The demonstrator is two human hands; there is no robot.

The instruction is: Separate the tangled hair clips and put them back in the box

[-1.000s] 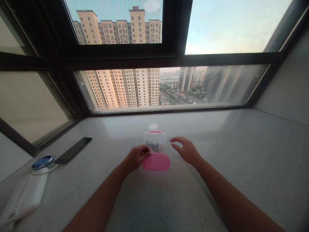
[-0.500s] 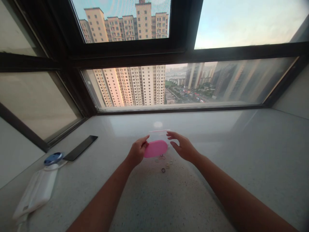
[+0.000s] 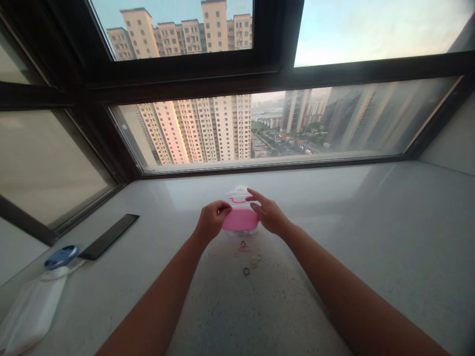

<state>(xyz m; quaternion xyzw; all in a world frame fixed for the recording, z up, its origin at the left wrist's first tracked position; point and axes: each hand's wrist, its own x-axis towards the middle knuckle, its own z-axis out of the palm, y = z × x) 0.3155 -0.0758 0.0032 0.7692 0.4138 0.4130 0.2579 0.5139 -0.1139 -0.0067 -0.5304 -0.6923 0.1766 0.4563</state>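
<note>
A pink oval plastic panel (image 3: 240,220) with clear plastic along its lower edge is held above the sill; it looks like part of a small box. My left hand (image 3: 212,220) is closed on its left end, thumb and fingers pinched at the upper corner. At the right end, my right hand (image 3: 270,213) has its fingers stretched out and apart, close to a curved pink handle (image 3: 238,200). Whether its thumb side touches the panel I cannot tell. Below lie several small rings, like hair ties, among them a dark ring (image 3: 246,271) and a pale yellow ring (image 3: 254,263).
On the left of the speckled windowsill (image 3: 371,237) lie a dark phone (image 3: 110,237), a round blue disc (image 3: 62,257) and a white block (image 3: 33,311). Dark-framed windows (image 3: 200,168) close off the back, with tall buildings outside.
My right hand has moved left, up to the pink panel. The panel has levelled, and the curved pink handle now shows behind it. The view has shifted slightly.
</note>
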